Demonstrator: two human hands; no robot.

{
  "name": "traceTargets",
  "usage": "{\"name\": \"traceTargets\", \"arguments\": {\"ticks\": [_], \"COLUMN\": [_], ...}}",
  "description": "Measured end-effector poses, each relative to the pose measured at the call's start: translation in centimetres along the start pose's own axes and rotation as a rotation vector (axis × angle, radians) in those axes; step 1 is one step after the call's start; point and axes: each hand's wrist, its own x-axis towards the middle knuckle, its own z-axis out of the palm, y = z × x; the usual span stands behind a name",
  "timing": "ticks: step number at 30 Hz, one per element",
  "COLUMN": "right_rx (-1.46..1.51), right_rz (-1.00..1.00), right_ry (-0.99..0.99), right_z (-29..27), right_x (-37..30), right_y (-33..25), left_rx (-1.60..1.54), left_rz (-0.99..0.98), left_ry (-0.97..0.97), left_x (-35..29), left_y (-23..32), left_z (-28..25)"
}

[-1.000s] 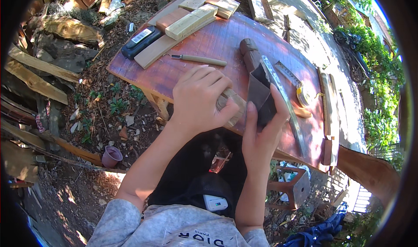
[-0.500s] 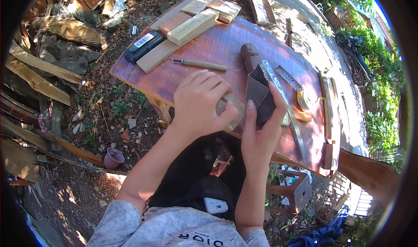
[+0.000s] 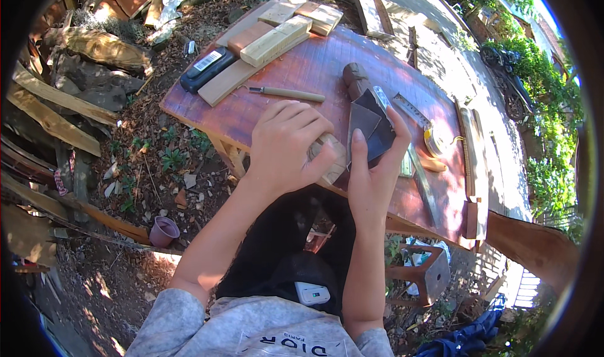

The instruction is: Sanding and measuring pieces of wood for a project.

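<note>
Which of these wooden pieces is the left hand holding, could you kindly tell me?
The small block by the table's near edge, partly hidden by the left hand; the pieces piled farther away lie untouched.

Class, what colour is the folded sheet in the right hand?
The folded sheet is dark brown and dark grey; head view shows it best.

View, head: 1 pc., wide fisheye, L of head-worn pr. Set above shirt [image 3: 251, 319], facing down & fwd. L hand [image 3: 288, 141], R hand [image 3: 372, 181] close, approx. mid-frame; surface [image 3: 314, 61] nr., extending beyond; ground [image 3: 148, 187] farther off. Upright, unmirrored; edges bend twd. dark round rim.
</note>
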Motion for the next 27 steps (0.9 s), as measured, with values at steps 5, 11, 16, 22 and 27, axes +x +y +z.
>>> {"name": "traceTargets", "arguments": {"ticks": [5, 11, 16, 22, 27], "right_rx": [0.32, 0.378, 0.396, 0.374, 0.314], "right_rz": [0.137, 0.17, 0.182, 0.177, 0.143], "right_ry": [0.102, 0.068, 0.011, -0.03, -0.072], "right_z": [-0.8, -0.8, -1.0, -1.3, -1.4], "right_x": [-0.6, -0.6, -0.7, -0.7, -0.8], "right_y": [-0.5, 0.3, 0.5, -0.3, 0.1], "left_rx": [-0.06, 0.192, 0.039, -0.009, -0.03], "left_rz": [0.01, -0.181, -0.323, -0.326, -0.295], "left_ry": [-0.114, -0.046, -0.011, -0.035, -0.046], "left_x": [0.3, -0.2, -1.7, -1.9, -1.7], "left_y": [-0.8, -1.2, -0.1, -0.2, 0.3], "left_z": [-1.3, -3.9, -4.5, -3.2, -1.6]}}
